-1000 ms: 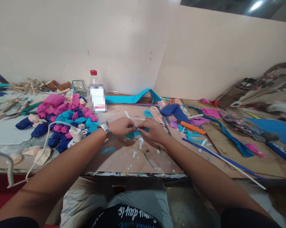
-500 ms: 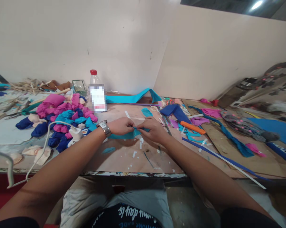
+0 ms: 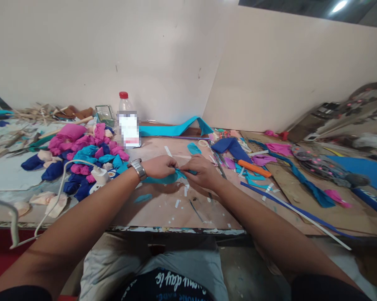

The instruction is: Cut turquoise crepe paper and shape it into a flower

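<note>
Between my two hands is a teal strip (image 3: 162, 179), thin and soft like crepe paper or cloth; I cannot tell which. My left hand (image 3: 161, 167), with a metal watch at the wrist, is closed on it in a pinch. Close on its right, my right hand (image 3: 200, 170) pinches the same strip, which looks gathered between the fingertips. The strip's left part hangs in a curve below my left hand. A small teal scrap (image 3: 143, 198) lies on the table below, and another teal piece (image 3: 194, 148) lies just beyond my right hand.
Pink, blue and teal bunched pieces (image 3: 72, 144) are heaped at left beside a white plug adapter (image 3: 100, 179). A red-capped bottle (image 3: 123, 101) stands behind a phone (image 3: 129, 131). An orange cutter (image 3: 254, 168) and a long white strip (image 3: 310, 221) lie at right.
My fingers have shifted slightly on the teal strip, and its gathered part between them looks more twisted. Both hands stay in nearly the same place.
</note>
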Available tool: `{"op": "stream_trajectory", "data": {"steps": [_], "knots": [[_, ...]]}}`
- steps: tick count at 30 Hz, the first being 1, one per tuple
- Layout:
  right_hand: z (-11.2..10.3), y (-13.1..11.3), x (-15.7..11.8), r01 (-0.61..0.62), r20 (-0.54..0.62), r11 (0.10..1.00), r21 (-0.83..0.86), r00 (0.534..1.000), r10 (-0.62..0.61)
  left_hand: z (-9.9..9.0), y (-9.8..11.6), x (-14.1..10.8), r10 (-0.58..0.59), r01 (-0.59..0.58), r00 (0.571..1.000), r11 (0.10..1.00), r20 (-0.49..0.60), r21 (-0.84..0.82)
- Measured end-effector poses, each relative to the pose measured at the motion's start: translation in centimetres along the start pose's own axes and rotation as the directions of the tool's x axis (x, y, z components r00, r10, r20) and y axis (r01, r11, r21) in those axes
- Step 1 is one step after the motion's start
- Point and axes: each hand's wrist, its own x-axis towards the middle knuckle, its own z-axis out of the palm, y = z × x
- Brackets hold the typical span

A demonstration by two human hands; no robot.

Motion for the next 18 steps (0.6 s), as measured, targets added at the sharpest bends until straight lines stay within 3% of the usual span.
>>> {"op": "stream_trajectory", "data": {"steps": [18], "knots": [[-0.17,-0.22,0.11,0.032,0.021,0.999,-0.014,0.999,-0.032,-0.04,-0.47,0.12,-0.007,0.007,0.998,1.0,0.057,0.008]]}}
